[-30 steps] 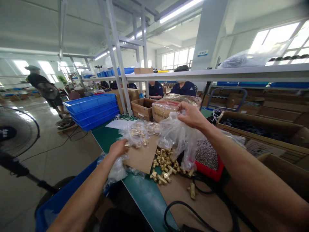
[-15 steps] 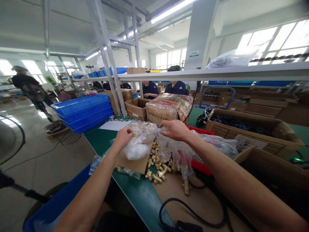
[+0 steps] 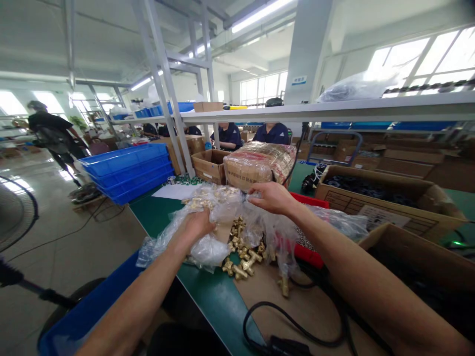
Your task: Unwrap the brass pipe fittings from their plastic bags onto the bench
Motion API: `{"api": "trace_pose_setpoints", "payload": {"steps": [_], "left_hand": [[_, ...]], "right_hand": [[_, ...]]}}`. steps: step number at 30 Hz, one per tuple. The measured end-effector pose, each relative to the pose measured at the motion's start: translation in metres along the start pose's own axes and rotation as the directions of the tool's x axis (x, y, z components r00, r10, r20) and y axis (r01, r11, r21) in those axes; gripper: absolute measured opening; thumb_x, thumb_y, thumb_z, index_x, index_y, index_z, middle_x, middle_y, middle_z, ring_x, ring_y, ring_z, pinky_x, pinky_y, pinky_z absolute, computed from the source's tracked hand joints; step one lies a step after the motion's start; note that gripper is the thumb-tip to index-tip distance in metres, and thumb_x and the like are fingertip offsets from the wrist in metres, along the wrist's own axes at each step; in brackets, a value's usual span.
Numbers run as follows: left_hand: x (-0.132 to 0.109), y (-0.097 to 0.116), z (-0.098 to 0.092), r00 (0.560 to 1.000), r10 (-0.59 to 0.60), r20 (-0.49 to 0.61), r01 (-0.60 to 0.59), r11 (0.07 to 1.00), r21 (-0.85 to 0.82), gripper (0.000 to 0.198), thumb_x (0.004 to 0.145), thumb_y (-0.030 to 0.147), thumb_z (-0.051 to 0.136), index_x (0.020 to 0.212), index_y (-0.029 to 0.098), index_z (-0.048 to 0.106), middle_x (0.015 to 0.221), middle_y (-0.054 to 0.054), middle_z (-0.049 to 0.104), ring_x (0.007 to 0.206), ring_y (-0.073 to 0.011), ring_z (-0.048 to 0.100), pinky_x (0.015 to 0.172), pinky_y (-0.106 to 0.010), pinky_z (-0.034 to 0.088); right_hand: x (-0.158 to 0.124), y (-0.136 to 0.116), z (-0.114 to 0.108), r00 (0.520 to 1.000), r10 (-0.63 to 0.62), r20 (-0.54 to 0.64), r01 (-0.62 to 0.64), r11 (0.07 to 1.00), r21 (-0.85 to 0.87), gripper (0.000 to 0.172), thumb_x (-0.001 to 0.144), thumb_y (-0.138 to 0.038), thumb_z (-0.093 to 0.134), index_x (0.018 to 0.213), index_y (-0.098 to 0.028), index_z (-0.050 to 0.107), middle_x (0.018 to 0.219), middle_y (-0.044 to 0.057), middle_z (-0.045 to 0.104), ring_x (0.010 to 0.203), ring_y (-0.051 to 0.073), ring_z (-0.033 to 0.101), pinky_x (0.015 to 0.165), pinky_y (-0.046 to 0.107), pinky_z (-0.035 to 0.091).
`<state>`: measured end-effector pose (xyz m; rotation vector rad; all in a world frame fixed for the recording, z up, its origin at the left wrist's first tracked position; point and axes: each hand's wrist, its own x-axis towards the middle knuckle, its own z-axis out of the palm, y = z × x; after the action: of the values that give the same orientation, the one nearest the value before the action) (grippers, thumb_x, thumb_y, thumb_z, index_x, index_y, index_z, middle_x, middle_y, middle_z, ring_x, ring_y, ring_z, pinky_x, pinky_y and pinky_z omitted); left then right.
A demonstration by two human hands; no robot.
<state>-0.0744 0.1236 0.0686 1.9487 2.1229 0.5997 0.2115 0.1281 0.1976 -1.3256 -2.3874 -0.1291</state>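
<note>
From my feed, my left hand (image 3: 196,225) is closed into the crumpled clear plastic bag (image 3: 218,210) at about seven o'clock of the bag, fingers buried in the film so I grip a bunched fold. My right hand (image 3: 272,197) pinches the same bag's upper edge at about two o'clock, thumb and fingers narrow on the plastic. The bag hangs stretched between both hands above the green worktable (image 3: 211,291), and some small brass pipe fittings (image 3: 202,202) show inside its top part, near the left hand.

Below the bag, at six o'clock, a loose heap of brass T-shaped fittings (image 3: 243,257) lies on a flat brown cardboard sheet (image 3: 308,316), with one fitting apart from the rest toward four o'clock. A red plastic tray (image 3: 309,252) sits just beside the heap at three o'clock, partly under the bag's hanging film. A black cable (image 3: 297,331) loops over the cardboard near my right forearm.

At twelve o'clock stands a plastic-wrapped brown carton (image 3: 260,165); at ten o'clock, stacked blue plastic crates (image 3: 128,168). People in dark shirts sit behind the shelf frame.
</note>
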Motion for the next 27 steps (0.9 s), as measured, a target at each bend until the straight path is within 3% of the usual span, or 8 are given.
{"api": "trace_pose_setpoints", "payload": {"steps": [5, 11, 16, 20, 25, 27], "left_hand": [[-0.002, 0.001, 0.004, 0.999, 0.002, -0.037, -0.010, 0.980, -0.198, 0.019, 0.069, 0.023, 0.059, 0.088, 0.019, 0.060, 0.074, -0.003, 0.067, 0.072, -0.0193, 0.062, 0.062, -0.025, 0.038], [-0.002, 0.013, -0.005, 0.996, -0.001, -0.094, -0.043, 0.884, -0.466, 0.003, 0.065, 0.019, 0.059, 0.066, 0.017, 0.058, 0.060, 0.001, 0.059, 0.059, -0.0145, 0.054, 0.055, -0.023, 0.036], [0.011, 0.052, -0.044, 0.996, 0.008, -0.091, -0.071, 0.706, -0.704, 0.013, 0.063, 0.024, 0.065, 0.070, 0.016, 0.058, 0.057, 0.003, 0.056, 0.047, -0.0097, 0.046, 0.047, -0.021, 0.031], [0.024, 0.094, -0.068, 0.997, 0.072, 0.034, -0.007, 0.503, -0.864, 0.023, 0.063, 0.028, 0.069, 0.076, 0.016, 0.055, 0.054, 0.004, 0.054, 0.037, -0.0070, 0.040, 0.040, -0.020, 0.028], [0.021, 0.128, -0.058, 0.968, 0.178, 0.175, 0.110, 0.327, -0.938, 0.026, 0.063, 0.027, 0.072, 0.076, 0.016, 0.051, 0.050, 0.004, 0.051, 0.031, -0.0068, 0.037, 0.033, -0.020, 0.025], [0.017, 0.133, -0.048, 0.961, 0.200, 0.189, 0.126, 0.290, -0.949, 0.026, 0.065, 0.029, 0.072, 0.076, 0.016, 0.052, 0.048, 0.005, 0.050, 0.030, -0.0070, 0.037, 0.032, -0.020, 0.026]], "right_hand": [[-0.007, -0.001, -0.003, 1.000, -0.001, 0.014, 0.001, 1.000, -0.009, 0.026, 0.082, -0.044, 0.059, 0.099, -0.030, 0.071, 0.080, 0.002, 0.072, 0.078, 0.021, 0.065, 0.067, 0.028, 0.041], [-0.010, 0.001, -0.004, 1.000, -0.004, 0.011, 0.004, 1.000, -0.020, 0.025, 0.082, -0.044, 0.058, 0.099, -0.031, 0.071, 0.086, 0.001, 0.073, 0.080, 0.021, 0.067, 0.067, 0.028, 0.042], [-0.001, 0.010, -0.007, 0.998, 0.045, -0.044, -0.049, 0.995, -0.086, 0.026, 0.084, -0.044, 0.056, 0.103, -0.032, 0.070, 0.089, 0.003, 0.074, 0.083, 0.024, 0.067, 0.071, 0.031, 0.044], [0.002, 0.010, -0.009, 0.997, 0.051, -0.060, -0.060, 0.987, -0.146, 0.031, 0.085, -0.044, 0.057, 0.112, -0.031, 0.068, 0.095, 0.005, 0.074, 0.088, 0.026, 0.068, 0.076, 0.035, 0.046], [-0.006, -0.004, -0.002, 0.999, -0.052, 0.008, 0.052, 0.995, -0.086, 0.075, 0.072, -0.062, 0.069, 0.138, -0.033, 0.046, 0.102, 0.006, 0.074, 0.091, 0.030, 0.069, 0.072, 0.033, 0.047], [-0.009, -0.007, 0.003, 0.998, -0.066, 0.010, 0.067, 0.996, -0.067, 0.070, 0.076, -0.062, 0.066, 0.136, -0.032, 0.048, 0.102, 0.006, 0.074, 0.092, 0.029, 0.070, 0.072, 0.032, 0.047]]}}
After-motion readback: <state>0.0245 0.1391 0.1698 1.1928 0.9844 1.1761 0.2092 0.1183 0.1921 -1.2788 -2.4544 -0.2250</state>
